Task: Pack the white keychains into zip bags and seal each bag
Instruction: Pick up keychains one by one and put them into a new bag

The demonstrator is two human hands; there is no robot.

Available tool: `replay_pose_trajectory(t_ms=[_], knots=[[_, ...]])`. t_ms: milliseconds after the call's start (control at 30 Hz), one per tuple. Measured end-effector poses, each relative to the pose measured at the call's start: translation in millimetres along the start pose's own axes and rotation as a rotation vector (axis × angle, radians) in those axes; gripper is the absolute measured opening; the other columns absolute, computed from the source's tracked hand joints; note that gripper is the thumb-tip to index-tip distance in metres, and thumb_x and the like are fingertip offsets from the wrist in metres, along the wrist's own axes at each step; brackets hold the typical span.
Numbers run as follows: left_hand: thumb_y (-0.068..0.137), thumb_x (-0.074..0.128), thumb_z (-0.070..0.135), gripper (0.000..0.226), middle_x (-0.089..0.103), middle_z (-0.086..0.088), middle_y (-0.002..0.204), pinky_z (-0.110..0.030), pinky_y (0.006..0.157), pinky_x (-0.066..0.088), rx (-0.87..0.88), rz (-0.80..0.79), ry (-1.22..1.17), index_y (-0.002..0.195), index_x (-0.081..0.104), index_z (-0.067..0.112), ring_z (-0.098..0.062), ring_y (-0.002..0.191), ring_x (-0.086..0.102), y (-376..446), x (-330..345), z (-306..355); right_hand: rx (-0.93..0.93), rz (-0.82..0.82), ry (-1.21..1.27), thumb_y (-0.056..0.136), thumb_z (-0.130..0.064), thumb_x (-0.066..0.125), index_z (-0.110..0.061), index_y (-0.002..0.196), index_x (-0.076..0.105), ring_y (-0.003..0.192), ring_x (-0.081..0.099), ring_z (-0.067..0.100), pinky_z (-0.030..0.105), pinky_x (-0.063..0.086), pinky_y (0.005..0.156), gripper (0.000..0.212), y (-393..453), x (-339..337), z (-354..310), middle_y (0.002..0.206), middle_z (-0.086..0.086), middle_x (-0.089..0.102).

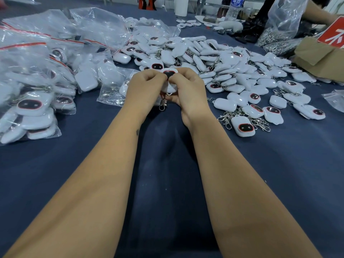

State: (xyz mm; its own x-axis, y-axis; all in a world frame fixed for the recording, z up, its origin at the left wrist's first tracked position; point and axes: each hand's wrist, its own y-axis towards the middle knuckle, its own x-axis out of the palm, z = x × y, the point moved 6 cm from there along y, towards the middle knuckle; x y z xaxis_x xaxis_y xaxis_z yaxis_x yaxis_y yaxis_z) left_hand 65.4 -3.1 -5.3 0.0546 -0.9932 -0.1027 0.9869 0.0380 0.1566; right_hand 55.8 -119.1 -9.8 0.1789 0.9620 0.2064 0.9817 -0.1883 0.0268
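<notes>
My left hand (144, 88) and my right hand (188, 88) meet above the middle of the dark blue table (167, 164). Both pinch one white keychain (169, 73) with a black, red-rimmed face. Its metal clasp (162, 105) hangs below my fingers. I cannot tell whether a zip bag is around it. Loose white keychains (214, 58) lie heaped behind and to the right of my hands. Filled zip bags (37, 81) with red seal strips are stacked at the left.
A cardboard box (320, 58) and a red sign (333, 34) sit at the far right, beside a bag of metal clasps (275, 40). A water bottle (235, 8) stands at the back. Another person's arm (320, 13) reaches in at the top right.
</notes>
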Motion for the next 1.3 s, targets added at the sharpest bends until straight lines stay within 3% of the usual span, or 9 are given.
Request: replay_pose_trajectory(t_ms=[233,433,633,867,1000,1133,1233,1300], knots=[[0.089,0.059,0.021,0.03,0.057,0.009,0.057,-0.014,0.042,0.037,-0.006,-0.006,-0.042,0.059,0.062,0.026,-0.008,0.044,0.042,-1,0,1,-0.013,-0.022,-0.015,0.09,-0.003,0.057,-0.011,0.097,0.061,0.078,0.065,0.02,0.042,0.057,0.078,0.011,-1,1,-1,0.098,0.014,0.064],[0.088,0.06,0.022,0.025,0.055,0.005,0.063,-0.016,0.044,0.036,0.001,-0.011,-0.023,0.063,0.061,0.022,-0.008,0.045,0.041,0,1,0,0.011,-0.009,0.046,0.089,-0.001,0.056,-0.012,0.091,0.061,0.077,0.063,0.02,0.028,0.054,0.061,0.012,-4,1,-2,0.098,0.015,0.062],[0.082,0.064,0.026,0.019,0.055,0.01,0.057,-0.016,0.043,0.038,0.008,-0.002,-0.044,0.064,0.063,0.024,-0.005,0.042,0.043,2,0,-1,0.032,-0.03,0.092,0.088,0.003,0.051,-0.01,0.093,0.061,0.073,0.062,0.02,0.028,0.054,0.057,0.018,-5,1,-3,0.092,0.014,0.063],[0.077,0.063,0.03,0.018,0.056,0.01,0.057,-0.04,0.066,0.054,0.033,0.046,0.036,0.066,0.065,0.017,-0.013,0.061,0.053,6,-1,-4,0.047,-0.017,0.031,0.087,0.004,0.049,-0.01,0.088,0.06,0.068,0.06,0.021,0.027,0.053,0.054,0.018,-4,2,-1,0.089,0.015,0.06],[0.08,0.062,0.028,0.015,0.057,0.011,0.057,-0.032,0.058,0.048,0.044,0.039,0.053,0.072,0.069,0.018,-0.01,0.055,0.05,4,0,-2,0.046,-0.011,0.057,0.088,0.003,0.051,-0.008,0.093,0.061,0.069,0.063,0.02,0.027,0.052,0.054,0.015,-3,3,-1,0.093,0.016,0.063],[0.084,0.058,0.028,0.024,0.053,-0.006,0.065,-0.027,0.052,0.04,-0.003,0.09,-0.024,0.069,0.063,0.01,-0.016,0.051,0.045,2,-3,-3,0.018,0.085,0.062,0.087,0.0,0.053,-0.011,0.085,0.058,0.074,0.059,0.025,0.034,0.051,0.063,0.012,-2,-3,-1,0.086,0.012,0.061],[0.086,0.055,0.016,0.018,0.06,0.005,0.068,-0.018,0.055,0.044,0.04,0.17,0.14,0.074,0.067,0.024,-0.005,0.048,0.05,3,-10,-3,0.013,0.146,0.192,0.09,0.001,0.05,-0.011,0.085,0.051,0.062,0.061,0.026,0.031,0.048,0.056,0.013,-2,-10,-5,0.073,0.01,0.062],[0.085,0.055,0.014,0.022,0.063,0.012,0.074,-0.017,0.064,0.049,0.061,0.175,0.275,0.091,0.072,0.027,0.0,0.058,0.059,2,-11,-2,-0.004,0.119,0.357,0.093,0.005,0.045,-0.008,0.091,0.048,0.069,0.065,0.028,0.03,0.052,0.06,0.013,-2,-10,-8,0.077,0.013,0.062]])
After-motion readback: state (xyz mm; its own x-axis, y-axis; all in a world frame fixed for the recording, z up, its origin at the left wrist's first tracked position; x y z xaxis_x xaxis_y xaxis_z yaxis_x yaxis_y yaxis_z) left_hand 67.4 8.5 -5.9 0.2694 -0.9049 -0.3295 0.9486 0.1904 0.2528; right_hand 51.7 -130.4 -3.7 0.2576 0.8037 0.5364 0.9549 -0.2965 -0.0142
